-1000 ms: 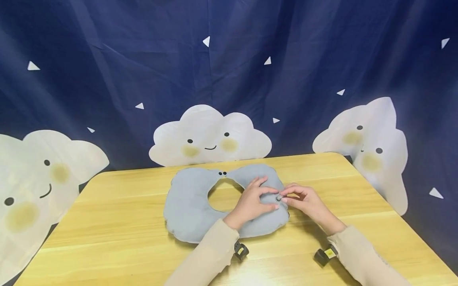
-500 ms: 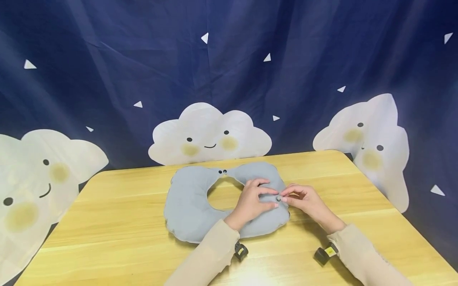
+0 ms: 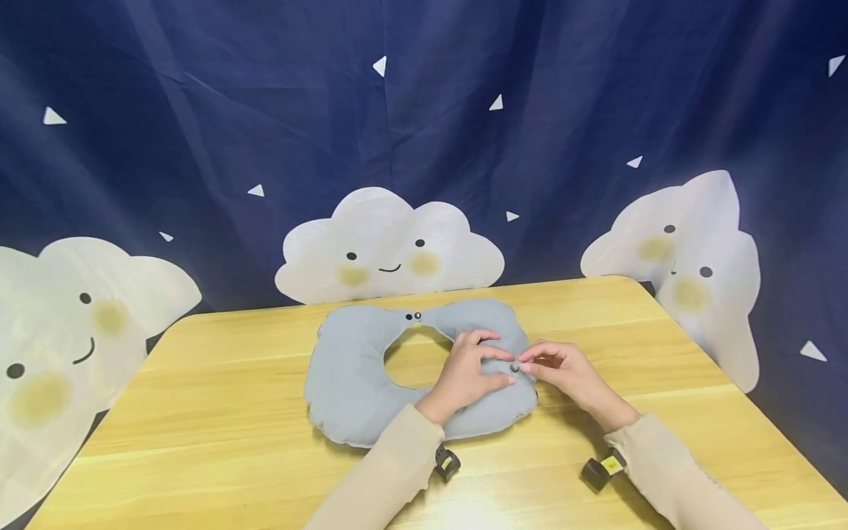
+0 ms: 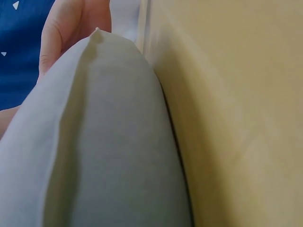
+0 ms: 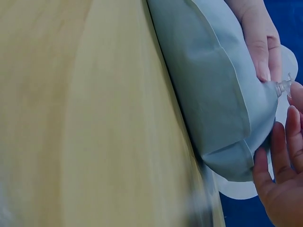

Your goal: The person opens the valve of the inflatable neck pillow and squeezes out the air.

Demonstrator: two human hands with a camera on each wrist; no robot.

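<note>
A grey-blue inflatable neck pillow [image 3: 351,375] lies on the wooden table, plump, with its central hole facing up. From its right lobe sticks a small clear air valve [image 5: 283,88]. My left hand [image 3: 464,375] rests on that lobe, thumb and fingers spread on either side of the valve and pressing the fabric. Thumb and forefinger of my right hand [image 3: 570,372] pinch the valve from the right. Its other fingers touch the pillow's side in the right wrist view. In the left wrist view the pillow's seamed edge covers most of the left hand.
The wooden table [image 3: 218,412] extends around the pillow on all sides. Two dark snap buttons [image 3: 414,316] sit close together at the pillow's far edge. Behind the table hangs a dark blue curtain [image 3: 318,110] printed with white clouds. A black wrist camera [image 3: 596,471] hangs under the right sleeve.
The head view has tilted slightly down. Both hands keep nearly the same place on the pillow, with the right fingertips shifting only slightly at the valve.
</note>
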